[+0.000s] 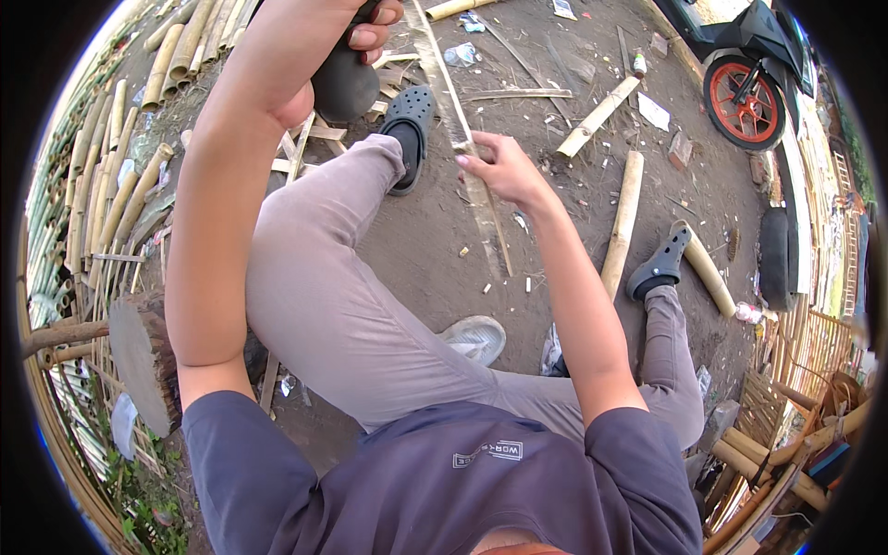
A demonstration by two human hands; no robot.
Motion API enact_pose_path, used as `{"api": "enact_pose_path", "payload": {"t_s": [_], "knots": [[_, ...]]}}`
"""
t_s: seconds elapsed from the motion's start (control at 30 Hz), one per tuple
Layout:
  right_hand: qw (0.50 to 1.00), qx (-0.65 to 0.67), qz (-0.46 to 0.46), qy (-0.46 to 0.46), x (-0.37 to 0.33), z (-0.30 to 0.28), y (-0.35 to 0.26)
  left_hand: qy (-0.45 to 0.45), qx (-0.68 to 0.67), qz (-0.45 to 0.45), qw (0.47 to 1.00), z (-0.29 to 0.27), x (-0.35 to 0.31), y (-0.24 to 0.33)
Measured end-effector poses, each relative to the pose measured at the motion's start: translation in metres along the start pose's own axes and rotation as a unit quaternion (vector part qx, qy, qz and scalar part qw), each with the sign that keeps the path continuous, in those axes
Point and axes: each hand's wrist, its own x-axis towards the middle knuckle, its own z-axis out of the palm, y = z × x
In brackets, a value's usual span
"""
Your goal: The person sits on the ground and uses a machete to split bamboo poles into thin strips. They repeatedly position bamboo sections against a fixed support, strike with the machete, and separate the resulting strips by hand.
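My left hand (368, 39) is raised at the top edge, its fingers wrapped round a dark handle with a thick rounded end (346, 85). The rest of that tool is out of view, so its kind cannot be told. In front of me my right hand (502, 172) is closed on a long thin bamboo strip (444, 88), thumb on one side and fingers on the other. The strip slants from the top edge down past my right hand, and its lower end hangs over the ground between my spread legs, slightly blurred.
Bamboo pieces (622, 222) and wood scraps lie on the dirt ground (555, 120). Bamboo poles (111, 185) are stacked at the left, beside a cut log (139, 365). A motorcycle wheel (745, 102) stands at the far right. My clogs (412, 120) rest on the ground.
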Motion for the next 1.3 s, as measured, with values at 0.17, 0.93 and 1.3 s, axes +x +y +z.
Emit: {"api": "enact_pose_path", "payload": {"t_s": [0.17, 0.93, 1.3], "knots": [[0.984, -0.144, -0.083, 0.057, 0.109, 0.071, -0.054, -0.035, -0.063, 0.05, 0.996, -0.006, 0.007, -0.006], [0.833, -0.216, 0.315, 0.401, 0.123, -0.254, 0.251, -0.093, 0.078, -0.076, 0.99, -0.001, 0.059, -0.047], [0.87, -0.226, 0.169, 0.405, 0.078, -0.175, 0.179, -0.101, 0.086, -0.092, 0.987, 0.023, 0.062, -0.054]]}}
